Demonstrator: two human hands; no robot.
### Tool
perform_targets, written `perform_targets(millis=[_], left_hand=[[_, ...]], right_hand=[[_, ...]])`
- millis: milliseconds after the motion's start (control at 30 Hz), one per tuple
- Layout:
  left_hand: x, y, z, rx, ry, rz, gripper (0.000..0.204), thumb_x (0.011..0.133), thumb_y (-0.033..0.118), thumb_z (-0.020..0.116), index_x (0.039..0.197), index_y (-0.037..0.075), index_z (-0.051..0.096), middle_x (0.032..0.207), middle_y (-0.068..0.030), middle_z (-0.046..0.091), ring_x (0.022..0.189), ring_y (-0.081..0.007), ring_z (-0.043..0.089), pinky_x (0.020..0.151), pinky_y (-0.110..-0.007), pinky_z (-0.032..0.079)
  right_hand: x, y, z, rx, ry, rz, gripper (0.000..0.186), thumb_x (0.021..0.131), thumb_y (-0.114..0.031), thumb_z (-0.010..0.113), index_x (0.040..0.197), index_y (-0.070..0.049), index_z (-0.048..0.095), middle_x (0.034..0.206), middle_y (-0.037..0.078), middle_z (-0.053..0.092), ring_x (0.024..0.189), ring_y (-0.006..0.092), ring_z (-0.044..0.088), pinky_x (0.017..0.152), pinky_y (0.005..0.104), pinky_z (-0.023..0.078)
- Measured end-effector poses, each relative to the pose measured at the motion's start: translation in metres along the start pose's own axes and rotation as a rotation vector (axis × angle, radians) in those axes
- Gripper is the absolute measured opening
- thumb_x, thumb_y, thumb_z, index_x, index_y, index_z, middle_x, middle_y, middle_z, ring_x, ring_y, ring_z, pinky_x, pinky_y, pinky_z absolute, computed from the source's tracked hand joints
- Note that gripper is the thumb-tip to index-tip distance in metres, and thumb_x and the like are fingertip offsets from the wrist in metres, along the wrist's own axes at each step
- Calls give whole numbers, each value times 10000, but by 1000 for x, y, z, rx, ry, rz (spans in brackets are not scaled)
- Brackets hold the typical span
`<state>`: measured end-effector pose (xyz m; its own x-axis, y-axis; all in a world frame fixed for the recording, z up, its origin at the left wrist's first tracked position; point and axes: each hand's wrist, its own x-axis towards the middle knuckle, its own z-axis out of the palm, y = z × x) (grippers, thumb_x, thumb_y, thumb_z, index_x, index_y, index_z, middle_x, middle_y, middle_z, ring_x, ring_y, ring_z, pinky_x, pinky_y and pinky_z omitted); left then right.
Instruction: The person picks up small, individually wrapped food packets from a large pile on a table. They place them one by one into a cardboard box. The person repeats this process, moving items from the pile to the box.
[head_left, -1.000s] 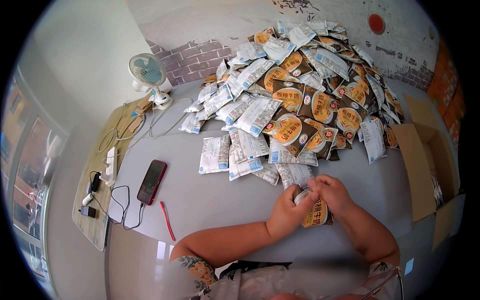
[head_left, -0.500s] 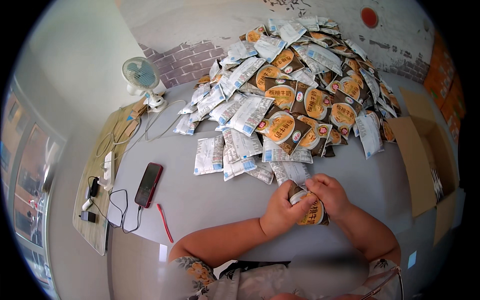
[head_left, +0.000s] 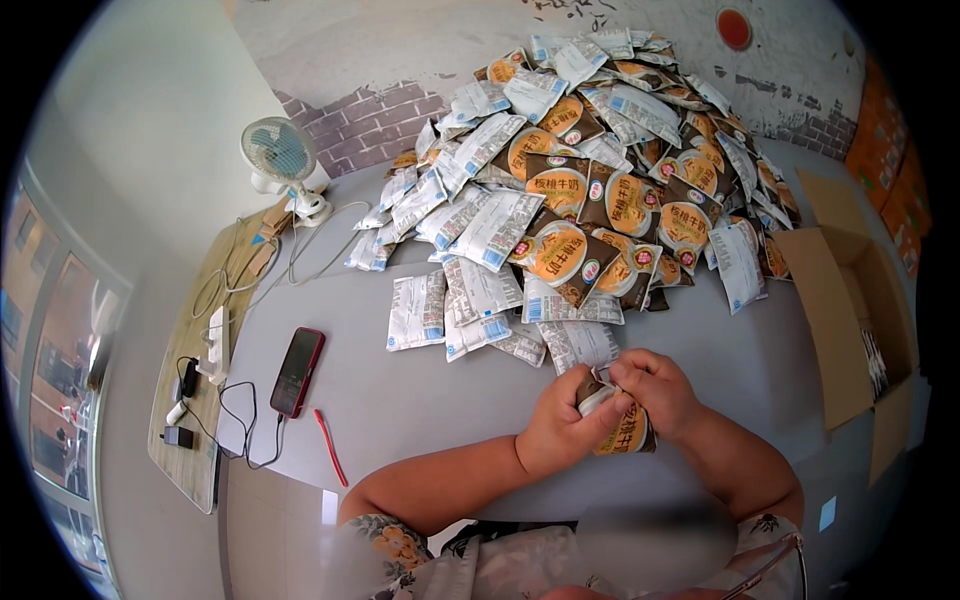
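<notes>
Near the table's front edge, a brown-and-orange sachet [head_left: 633,432] is gripped by both hands. My left hand [head_left: 560,425] is closed around its left side, with the thumb pressed across the front. Closed at the upper right corner, my right hand [head_left: 655,392] has its fingers bunched against the sachet's top edge. Fingers cover much of the sachet, so I cannot tell whether it is torn. Just beyond the hands lies a white-backed sachet [head_left: 578,343], at the front of a large heap of similar sachets [head_left: 558,187], some showing brown fronts and others white backs.
On the right stands an open cardboard box [head_left: 822,330] with flaps spread. A phone [head_left: 298,372] on a charging cable and a red strip [head_left: 329,447] lie to the left. Farther left are a power strip [head_left: 217,343] and a small fan [head_left: 280,150] with loose cables.
Both hands keep hold of the same sachet, with only a slight shift of the fingers at its top edge. The heap is unchanged.
</notes>
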<state>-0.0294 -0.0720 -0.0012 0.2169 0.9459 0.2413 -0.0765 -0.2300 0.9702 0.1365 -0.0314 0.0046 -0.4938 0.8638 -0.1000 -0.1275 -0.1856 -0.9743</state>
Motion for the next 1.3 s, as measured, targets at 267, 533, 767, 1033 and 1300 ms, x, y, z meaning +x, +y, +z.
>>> perform_targets(millis=[267, 533, 767, 1033, 1300], left_hand=[[0, -2, -3, 68, -16, -7, 268, 874, 248, 669, 966, 35, 534, 805, 17, 549, 727, -46, 482, 615, -231, 424], [5, -16, -1, -68, 41, -110, 216, 894, 198, 647, 929, 34, 511, 829, 22, 542, 751, -32, 477, 630, -222, 436], [7, -18, -2, -146, 51, -135, 194, 902, 187, 636, 939, 36, 521, 857, 13, 563, 774, -41, 509, 656, -221, 450], [12, -20, -3, -246, 95, -158, 249, 909, 228, 630, 991, 17, 526, 909, -23, 597, 798, -72, 559, 680, -236, 479], [19, -21, -5, -568, 213, -259, 277, 920, 206, 610, 1094, 20, 501, 984, -55, 618, 864, -119, 618, 738, -266, 521]], right_hand=[[3, 8, -3, 52, -4, -61, 209, 946, -189, 555, 772, -75, 540, 750, -46, 536, 705, 19, 462, 628, 208, 411], [11, 12, -4, 60, 90, 23, 248, 927, -229, 592, 741, -86, 511, 727, -47, 520, 686, 16, 453, 608, 208, 405], [11, 10, -3, 7, 137, -6, 297, 942, -284, 576, 737, -82, 501, 719, -46, 517, 677, 16, 444, 591, 208, 401], [16, 18, 0, 15, 281, -84, 309, 953, -325, 556, 804, -56, 525, 732, -19, 532, 681, 31, 463, 592, 212, 410], [18, 10, -1, -11, 210, 29, 328, 915, -341, 609, 873, -23, 540, 806, 20, 575, 717, 59, 528, 619, 231, 458]])
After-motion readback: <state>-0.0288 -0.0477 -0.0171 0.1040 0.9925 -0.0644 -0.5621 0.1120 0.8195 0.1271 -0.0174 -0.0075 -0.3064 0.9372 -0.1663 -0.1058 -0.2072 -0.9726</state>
